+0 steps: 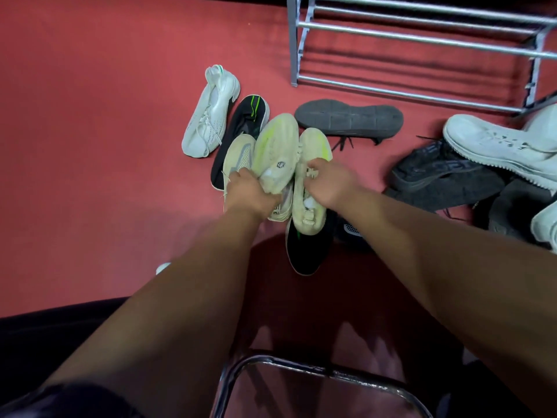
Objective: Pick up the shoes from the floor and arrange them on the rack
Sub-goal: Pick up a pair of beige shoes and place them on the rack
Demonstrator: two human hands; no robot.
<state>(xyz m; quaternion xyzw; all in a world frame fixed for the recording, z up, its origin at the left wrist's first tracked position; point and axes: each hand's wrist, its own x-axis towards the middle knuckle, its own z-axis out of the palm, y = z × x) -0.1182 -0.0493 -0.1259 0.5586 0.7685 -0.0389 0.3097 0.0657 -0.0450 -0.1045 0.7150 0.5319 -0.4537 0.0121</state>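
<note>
Shoes [275, 152]: perhaps ten on floor, two in hands [250, 191].

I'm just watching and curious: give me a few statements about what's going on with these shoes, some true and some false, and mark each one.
1. The left hand grips a pale cream shoe. True.
2. The metal rack already holds several shoes. False: its bars that show are bare.
3. A dark grey shoe lies sole-up on the floor. True.
4. The right hand is empty. False: it holds another cream shoe.
5. The floor is blue. False: it is red.
</note>
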